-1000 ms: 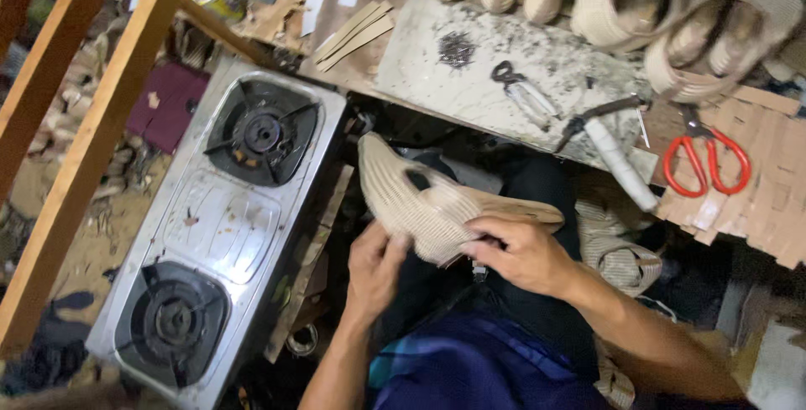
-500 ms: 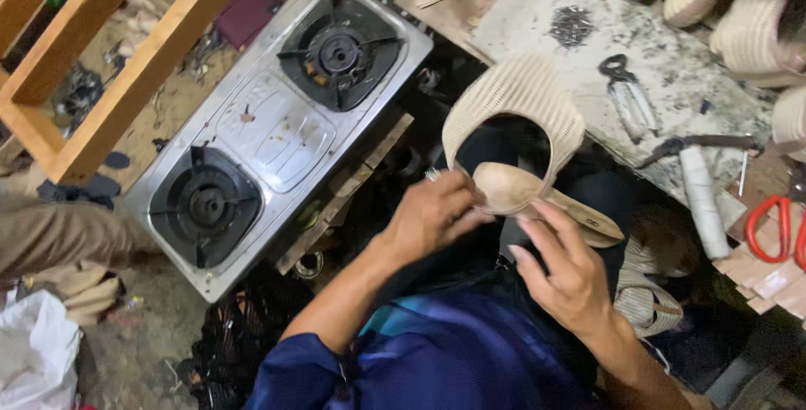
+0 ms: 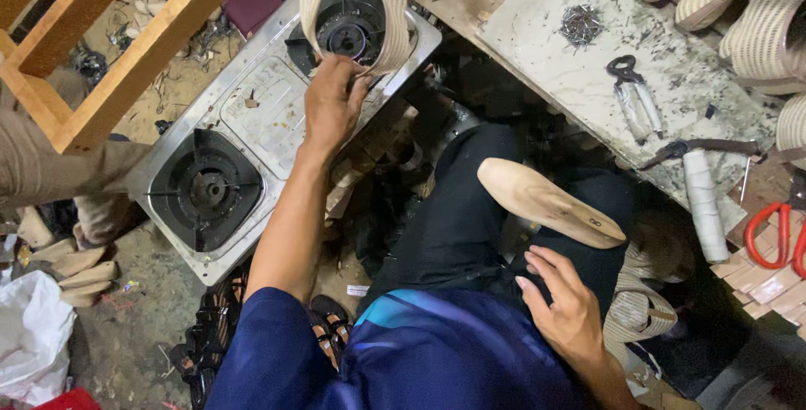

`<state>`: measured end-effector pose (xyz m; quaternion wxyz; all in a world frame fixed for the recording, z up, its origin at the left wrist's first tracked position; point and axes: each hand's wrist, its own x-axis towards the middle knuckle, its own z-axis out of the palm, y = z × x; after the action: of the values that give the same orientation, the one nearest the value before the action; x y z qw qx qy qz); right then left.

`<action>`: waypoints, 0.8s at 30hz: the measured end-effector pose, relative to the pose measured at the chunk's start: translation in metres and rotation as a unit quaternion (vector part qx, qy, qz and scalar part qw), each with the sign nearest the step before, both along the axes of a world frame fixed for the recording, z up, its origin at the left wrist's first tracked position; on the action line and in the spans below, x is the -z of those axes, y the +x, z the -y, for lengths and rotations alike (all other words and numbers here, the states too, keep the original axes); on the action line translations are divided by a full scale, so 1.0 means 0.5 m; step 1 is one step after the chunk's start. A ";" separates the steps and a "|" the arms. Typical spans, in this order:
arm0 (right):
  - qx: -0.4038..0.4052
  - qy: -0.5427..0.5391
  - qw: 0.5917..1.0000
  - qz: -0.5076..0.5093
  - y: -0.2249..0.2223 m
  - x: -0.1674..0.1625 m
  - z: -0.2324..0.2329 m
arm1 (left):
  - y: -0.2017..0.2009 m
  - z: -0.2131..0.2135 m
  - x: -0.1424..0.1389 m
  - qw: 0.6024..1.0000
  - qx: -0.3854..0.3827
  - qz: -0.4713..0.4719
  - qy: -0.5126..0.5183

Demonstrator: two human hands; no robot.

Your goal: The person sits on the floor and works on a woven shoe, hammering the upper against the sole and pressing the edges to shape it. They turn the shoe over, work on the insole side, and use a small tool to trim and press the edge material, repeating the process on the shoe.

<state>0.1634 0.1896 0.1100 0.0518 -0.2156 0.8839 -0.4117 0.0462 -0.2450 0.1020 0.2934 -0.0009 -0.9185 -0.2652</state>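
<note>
The left hand (image 3: 333,104) is stretched out ahead of the body, its fingers pinched on the lower edge of a striped cream shoe upper (image 3: 353,3). The upper hangs open as a loop directly over the far burner (image 3: 346,36) of a two-burner gas stove (image 3: 252,116), whose steel top runs back from under the hand toward the near burner (image 3: 206,190) on the hand's near-left side. To the hand's left, a wooden frame (image 3: 126,49) crosses above the stove.

The right hand (image 3: 567,309) rests on the lap with fingers loosely spread, gripping nothing. Just beyond its fingertips a wooden shoe last (image 3: 550,203) lies across the dark trousers; whether the fingertips touch it I cannot tell. Farther out from this hand sits a stone slab (image 3: 571,66) bearing a heap of small nails (image 3: 581,24) and pincers (image 3: 631,91). A white spool of thread (image 3: 703,204) and red-handled scissors (image 3: 777,234) lie to its right.
</note>
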 end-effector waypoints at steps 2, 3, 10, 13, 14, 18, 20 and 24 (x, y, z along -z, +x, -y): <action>-0.002 0.003 1.000 0.006 0.002 0.006 -0.001 | 0.011 0.000 0.000 1.000 -0.008 0.004 0.008; -0.008 0.003 1.000 0.001 0.001 0.006 -0.001 | 0.017 -0.003 -0.002 1.000 -0.013 0.006 0.012; -0.038 -0.011 0.996 -0.085 -0.032 -0.035 0.028 | 0.082 -0.108 -0.054 0.998 0.052 0.003 0.036; -0.059 -0.022 0.992 -0.112 -0.049 -0.061 0.053 | 0.132 -0.216 -0.074 0.989 0.134 0.035 0.052; -0.062 -0.028 0.988 -0.141 -0.054 -0.067 0.061 | 0.148 -0.255 -0.079 0.983 0.161 0.070 0.061; -0.094 -0.024 0.971 -0.219 -0.068 -0.078 0.070 | 0.197 -0.380 -0.090 0.944 0.257 0.178 0.109; -0.109 -0.010 0.970 -0.218 -0.073 -0.078 0.057 | 0.213 -0.408 -0.092 0.925 0.268 0.235 0.132; -0.111 -0.005 0.976 -0.189 -0.076 -0.076 0.006 | 0.205 -0.384 -0.069 0.936 0.219 0.141 0.236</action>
<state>0.1256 0.1868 0.1483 -0.0718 -0.3862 0.8464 -0.3596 0.1487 -0.0531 0.1364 0.0873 -0.0953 -0.8384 -0.5294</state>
